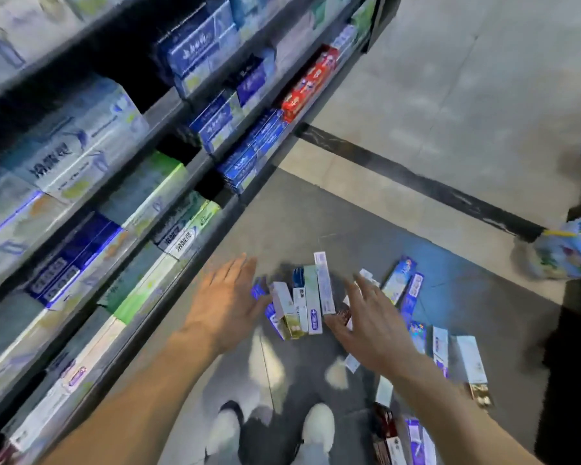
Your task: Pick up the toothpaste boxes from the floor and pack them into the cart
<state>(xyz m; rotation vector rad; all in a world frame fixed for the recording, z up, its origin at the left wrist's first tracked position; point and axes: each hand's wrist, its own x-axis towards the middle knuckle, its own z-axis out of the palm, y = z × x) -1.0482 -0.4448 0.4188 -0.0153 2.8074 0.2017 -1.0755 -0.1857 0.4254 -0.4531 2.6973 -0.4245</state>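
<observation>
Toothpaste boxes [311, 297], blue, white and purple, are lying scattered on a grey tiled floor [450, 95] beside stocked shop shelves [121, 182]. The left hand [227, 303] and right hand [371, 325] are spreading released fingers over the pile, grasping nothing.

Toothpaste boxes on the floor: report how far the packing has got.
Done: nothing that shows; no cart is in view. In hand: the left hand and right hand, both open, flank a cluster of boxes without holding any. Left: that cluster, the boxes to the right and those by the shoes.
</observation>
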